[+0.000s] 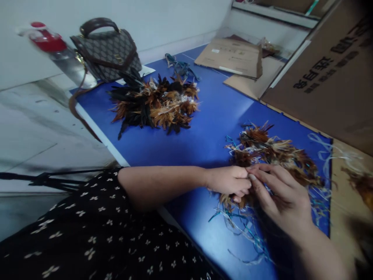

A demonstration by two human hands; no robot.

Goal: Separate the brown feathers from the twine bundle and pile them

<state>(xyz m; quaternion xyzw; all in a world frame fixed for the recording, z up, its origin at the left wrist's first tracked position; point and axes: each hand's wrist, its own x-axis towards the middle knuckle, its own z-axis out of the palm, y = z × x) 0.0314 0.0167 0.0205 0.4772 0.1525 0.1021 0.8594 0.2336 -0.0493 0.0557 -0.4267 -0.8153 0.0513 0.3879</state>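
My left hand (231,181) is closed, its fingers curled, in front of a pile of brown feathers (279,149) on the blue table. The thumb and forefinger of my right hand (282,190) pinch together, touching the left fingertips. Whatever lies between the fingers is too small or hidden to make out. Brown feathers also show below the hands, partly covered by them. White and teal ribbon strands (253,239) trail over the table below my hands.
Black and brown feather bundles (163,103) lie farther left, with teal ties (182,67) behind. A handbag (112,52) and a red-capped bottle (62,58) stand at the back left. Flattened cardboard (230,56) lies behind, and a large cardboard box (326,85) borders the right.
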